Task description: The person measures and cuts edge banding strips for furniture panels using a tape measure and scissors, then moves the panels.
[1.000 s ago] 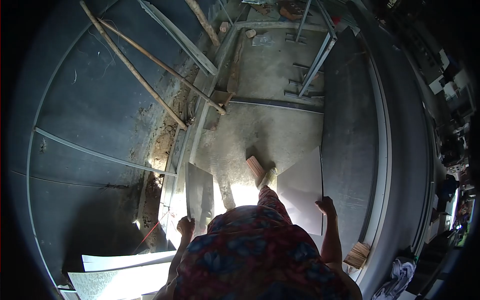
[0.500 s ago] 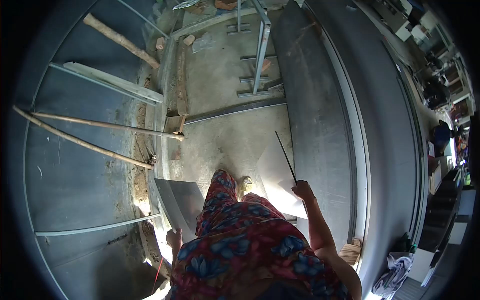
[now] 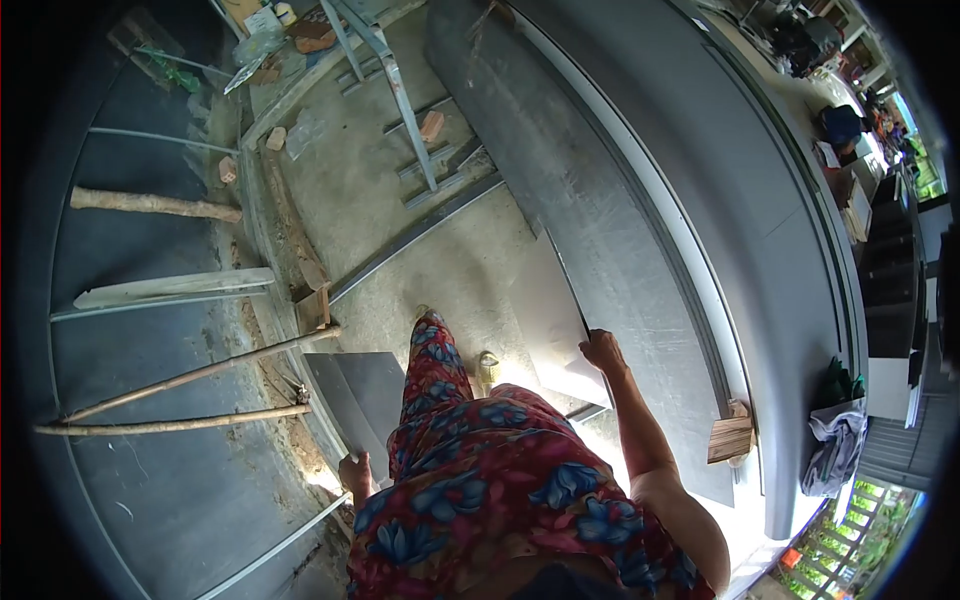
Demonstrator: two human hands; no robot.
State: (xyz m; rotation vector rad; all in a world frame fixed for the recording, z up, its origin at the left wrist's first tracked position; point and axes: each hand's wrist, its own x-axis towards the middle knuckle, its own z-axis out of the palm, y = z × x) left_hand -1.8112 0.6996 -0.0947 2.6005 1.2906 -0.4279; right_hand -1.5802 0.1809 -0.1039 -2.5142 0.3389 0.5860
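Observation:
My right hand (image 3: 602,351) is closed on the dark top edge of a thin flat sheet (image 3: 548,315), which hangs beside my right leg with a pale, shiny face. On the other side, my left hand (image 3: 355,474) is closed on the edge of a grey metal-looking sheet (image 3: 362,395) next to my left leg. Its fingers are partly hidden. Both sheets are held off to my sides, and their lower parts are hard to make out.
A metal bar (image 3: 418,233) lies across the concrete floor ahead, with a metal frame (image 3: 405,100) beyond it. Long grey panels (image 3: 590,220) line the right. Wooden poles (image 3: 200,375) lean at the left. A brick (image 3: 432,126) and a wood block (image 3: 730,439) are nearby.
My view has turned to the right, and my left leg has stepped forward. Both hands still hold their sheets as I move along the passage.

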